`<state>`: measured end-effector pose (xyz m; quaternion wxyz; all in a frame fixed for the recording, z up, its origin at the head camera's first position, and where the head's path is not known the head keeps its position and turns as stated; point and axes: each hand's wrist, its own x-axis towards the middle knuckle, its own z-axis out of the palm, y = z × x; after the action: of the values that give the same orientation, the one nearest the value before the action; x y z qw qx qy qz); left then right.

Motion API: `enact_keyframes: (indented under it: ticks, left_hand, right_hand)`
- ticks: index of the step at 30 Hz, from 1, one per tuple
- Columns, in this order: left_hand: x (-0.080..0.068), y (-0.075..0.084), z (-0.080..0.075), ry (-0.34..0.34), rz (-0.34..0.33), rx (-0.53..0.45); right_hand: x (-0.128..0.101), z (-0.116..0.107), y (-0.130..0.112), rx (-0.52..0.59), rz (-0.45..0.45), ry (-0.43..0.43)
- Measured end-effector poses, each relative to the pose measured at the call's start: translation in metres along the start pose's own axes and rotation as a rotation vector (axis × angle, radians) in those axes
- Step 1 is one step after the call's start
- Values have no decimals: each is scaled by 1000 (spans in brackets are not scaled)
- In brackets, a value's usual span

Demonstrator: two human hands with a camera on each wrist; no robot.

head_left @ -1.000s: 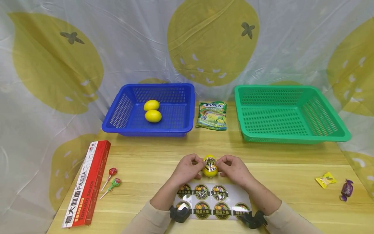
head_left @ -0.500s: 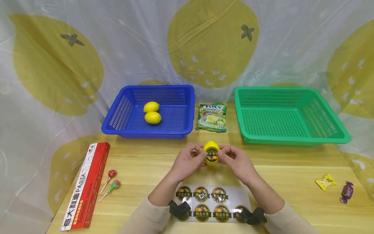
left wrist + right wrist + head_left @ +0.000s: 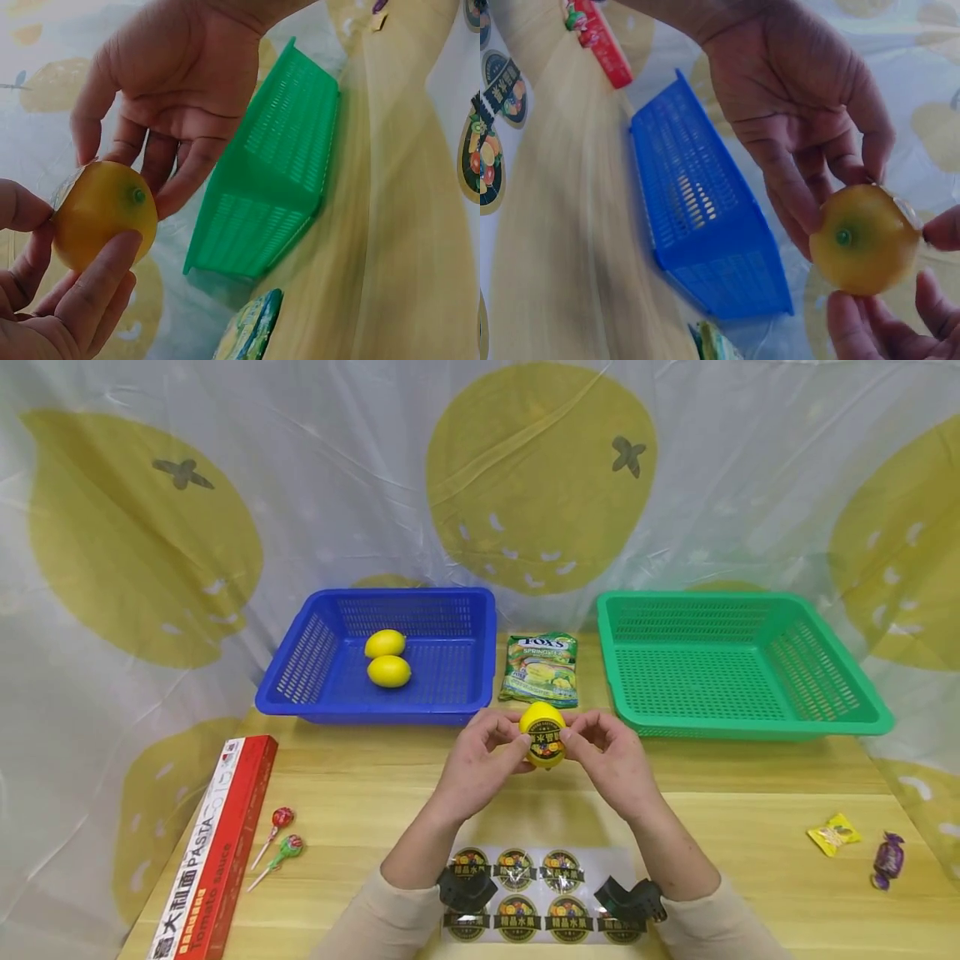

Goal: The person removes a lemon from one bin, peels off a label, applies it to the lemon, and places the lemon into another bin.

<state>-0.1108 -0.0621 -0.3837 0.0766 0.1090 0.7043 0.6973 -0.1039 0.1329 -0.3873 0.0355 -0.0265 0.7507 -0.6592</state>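
Note:
Both hands hold a yellow lemon (image 3: pixel 542 713) raised above the table, upright, with a round black-and-gold fruit sticker (image 3: pixel 545 743) on the side facing me. My left hand (image 3: pixel 483 760) pinches it from the left, thumb at the sticker's edge and fingers behind. From the right, my right hand (image 3: pixel 613 764) grips it the same way, its thumb on the opposite sticker edge. The left wrist view shows fingers around the lemon (image 3: pixel 105 217) and its green nub; the sticker's edge lifts slightly off the peel there. Below the hands lies a sheet of matching stickers (image 3: pixel 611 863).
A blue basket (image 3: pixel 442 708) with two lemons (image 3: pixel 387 671) stands at the back left, a green basket (image 3: pixel 750 727) at the back right. Between them lies a candy bag (image 3: pixel 538 668). A pasta box (image 3: pixel 213 852) and lollipops (image 3: pixel 288 848) lie left; wrapped candies (image 3: pixel 834 835) lie right.
Both hands have lifted the lemon up and away from the sticker sheet. It has been tipped so the sticker faces me, and the thumbs now lie at the sticker's two sides.

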Motion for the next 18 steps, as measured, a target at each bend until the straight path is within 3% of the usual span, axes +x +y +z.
enact_keyframes:
  ticks: [3,6,10,18]
  left_hand:
    - [-3,0,3,-11,16,0]
    - [-8,2,8,-39,30,4]
    - [-13,2,11,-58,36,10]
    - [-12,1,13,-52,59,6]
  right_hand:
    - [1,4,1,-32,30,-36]
    - [-1,8,1,-135,49,-64]
    - [-4,14,4,-211,22,-24]
    - [-4,15,11,-147,-97,71]
